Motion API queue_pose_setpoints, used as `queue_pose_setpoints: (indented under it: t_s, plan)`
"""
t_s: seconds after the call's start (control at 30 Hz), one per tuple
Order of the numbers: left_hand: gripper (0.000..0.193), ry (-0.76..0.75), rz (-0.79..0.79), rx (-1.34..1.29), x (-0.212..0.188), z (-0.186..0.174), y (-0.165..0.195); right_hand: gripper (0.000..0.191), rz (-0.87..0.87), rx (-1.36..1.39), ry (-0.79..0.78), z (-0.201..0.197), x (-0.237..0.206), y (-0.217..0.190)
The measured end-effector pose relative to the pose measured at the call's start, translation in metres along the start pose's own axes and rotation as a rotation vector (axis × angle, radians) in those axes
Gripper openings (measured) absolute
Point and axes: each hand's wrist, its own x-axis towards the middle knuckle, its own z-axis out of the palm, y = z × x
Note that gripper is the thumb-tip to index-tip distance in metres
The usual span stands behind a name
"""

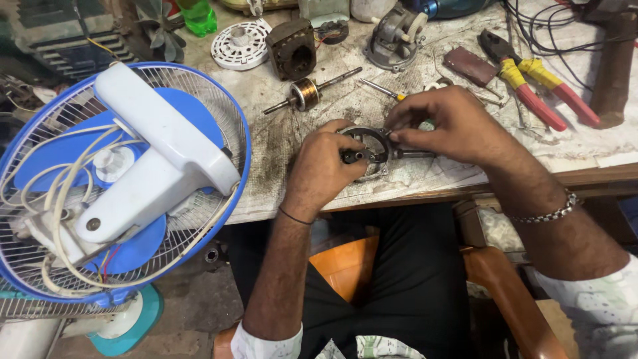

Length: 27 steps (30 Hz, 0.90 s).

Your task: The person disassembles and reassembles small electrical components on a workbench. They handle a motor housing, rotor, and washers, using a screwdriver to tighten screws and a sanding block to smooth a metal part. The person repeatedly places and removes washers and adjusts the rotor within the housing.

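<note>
My left hand (pixel 322 166) grips a grey metal motor end cover (pixel 369 143) with a round opening, held just above the workbench's front edge. My right hand (pixel 445 123) pinches the cover's right side, where a dark metal tool or shaft (pixel 415 154) sticks out to the right. Behind the hands lies a motor rotor (pixel 307 93) with copper windings on a steel shaft. A small screwdriver with a yellow handle (pixel 384 90) rests beside it.
A blue and white table fan (pixel 119 179) lies face down at the left, its cord looped over the grille. Red and yellow pliers (pixel 531 83), a dark stator block (pixel 292 48), a white round vent cover (pixel 240 44), a grey motor housing (pixel 395 36) and black wires (pixel 545 26) sit on the stained bench (pixel 279 146).
</note>
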Motion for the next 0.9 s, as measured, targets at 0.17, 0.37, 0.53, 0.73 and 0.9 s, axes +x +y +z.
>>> queue_pose_setpoints:
  t_s: [0.17, 0.37, 0.53, 0.73, 0.9]
  plan:
    - [0.034, -0.048, -0.089, -0.060, 0.004, -0.001, -0.009, 0.020, -0.030, -0.291, -0.177, 0.005, 0.017, -0.014]
    - [0.034, -0.040, -0.067, -0.091, 0.002, 0.000, -0.012, 0.018, 0.000, -0.451, -0.256, 0.009, 0.033, -0.032]
    - [0.034, -0.047, -0.084, -0.107, 0.002, 0.001, -0.011, 0.023, 0.101, -0.447, -0.326, 0.012, 0.042, -0.038]
    - [0.034, -0.077, -0.157, -0.080, 0.002, -0.001, -0.007, 0.024, 0.187, -0.543, -0.355, 0.017, 0.042, -0.038]
    - [0.034, -0.088, -0.154, -0.093, 0.002, -0.002, -0.006, 0.022, 0.150, -0.541, -0.314, 0.018, 0.038, -0.043]
